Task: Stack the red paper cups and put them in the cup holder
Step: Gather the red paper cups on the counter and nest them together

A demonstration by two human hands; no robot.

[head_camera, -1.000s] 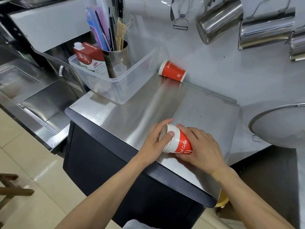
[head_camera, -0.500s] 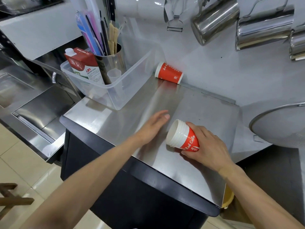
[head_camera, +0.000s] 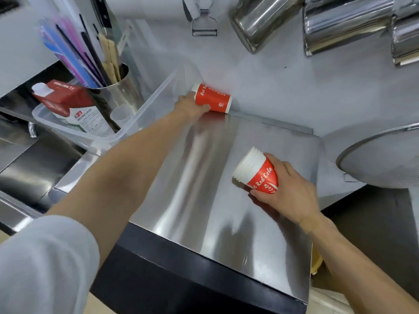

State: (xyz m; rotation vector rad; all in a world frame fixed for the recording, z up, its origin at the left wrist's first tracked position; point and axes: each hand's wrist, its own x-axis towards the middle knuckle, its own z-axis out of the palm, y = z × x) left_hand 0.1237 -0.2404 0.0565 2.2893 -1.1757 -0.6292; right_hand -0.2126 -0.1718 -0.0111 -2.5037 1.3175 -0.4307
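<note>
- Left hand (head_camera: 189, 107): fingers (head_camera: 201, 108) curled around the rim end of the lone red cup (head_camera: 212, 98), thumb over the top, the others beneath; we judged the grip just closing, since motion blur kept us from telling how firmly it held.
- Lone red cup: lay on its side at the far edge of the desk (head_camera: 204, 177), hard against the wall and just beside the clear plastic bin (head_camera: 145, 114). Long axis ran roughly left to right, along the wall; white rim pointed left into the hand, base pointed right.
- Right hand (head_camera: 285, 191): fingers wrapped and pressed around the lower body of the stack of red cups (head_camera: 256, 173), thumb on the near side.
- Stack of red cups: held tilted just above the desk on the near right, well apart from the lone cup. Long axis slanted; open rims pointed up and to the left, base buried in the palm.
- Step in hand, by our reckoning: collecting the last loose cup for the stack.
- Next move, as we judged it: bring the cup across, turn its base toward the open mouth of the stack, and seat it along the same axis.
- Cup holder: not identified by us in this view.
</note>
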